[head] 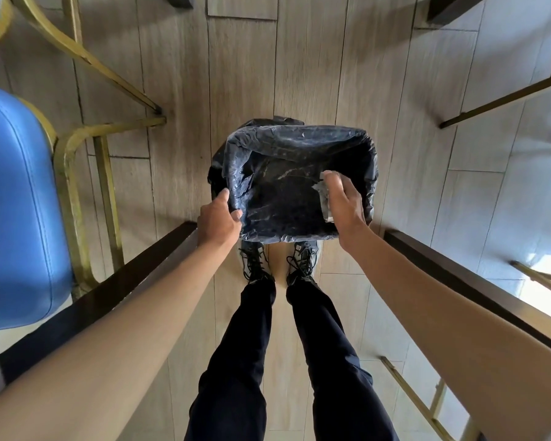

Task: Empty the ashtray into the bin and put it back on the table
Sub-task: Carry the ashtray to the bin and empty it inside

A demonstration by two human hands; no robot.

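A bin (299, 135) lined with a black plastic bag stands on the wooden floor just in front of my feet. My left hand (218, 219) grips the bag's near left rim. My right hand (342, 203) is over the bin's right side, closed on a clear glass ashtray (322, 198) that is tilted on edge above the opening. Most of the ashtray is hidden behind my fingers. Inside, the bag looks dark, and I cannot make out its contents.
A blue padded chair (16, 202) with a gold metal frame stands at the left. Dark table edges (115, 281) run along both sides of me. Gold chair legs (503, 103) cross the floor at the right.
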